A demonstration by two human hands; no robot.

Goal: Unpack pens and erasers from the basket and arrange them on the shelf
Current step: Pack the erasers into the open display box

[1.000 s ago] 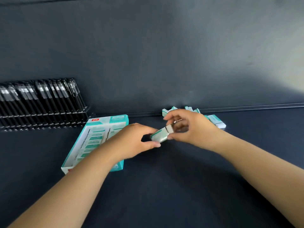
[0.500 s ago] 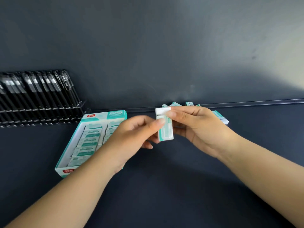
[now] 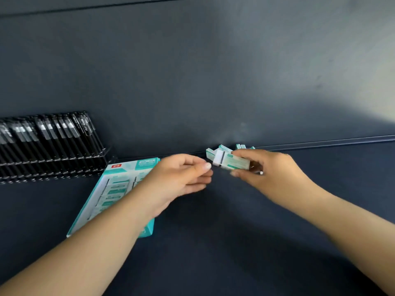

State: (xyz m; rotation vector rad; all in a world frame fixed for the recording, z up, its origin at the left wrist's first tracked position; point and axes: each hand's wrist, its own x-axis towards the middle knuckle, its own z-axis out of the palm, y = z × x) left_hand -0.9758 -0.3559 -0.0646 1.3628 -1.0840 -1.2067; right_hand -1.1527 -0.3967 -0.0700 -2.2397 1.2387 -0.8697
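- While the right hand pinches one sleeved eraser between thumb and fingertips, the piece sits clear of the shelf, just in front of the eraser pile at the back rail.
- Left hand: fingers loosely curled, thumb tip just beside the eraser's white end, holding nothing. Cannot tell whether thumb and eraser touch.
- Eraser box, teal and white, lies flat on the shelf under the left forearm; more sleeved erasers show inside it.
- Pen rack far left, against the back wall, filled with black pens in tight rows.
- Basket not in view.
- Judged step: carrying this eraser to join the pile.
- Risk: the grip sits at the eraser's far end only, so the free white end could swing and the piece could slip out if the hand turns sharply.
- Risk: the pile looks loose and leaning; setting the eraser down hard against it could topple pieces or push them along the rail.
- Risk: the left forearm hangs over the open box; a careless withdrawal could drag the box toward the shelf's front edge or tip erasers out.
- Right hand is motion-blurred, so the exact finger contact is uncertain.
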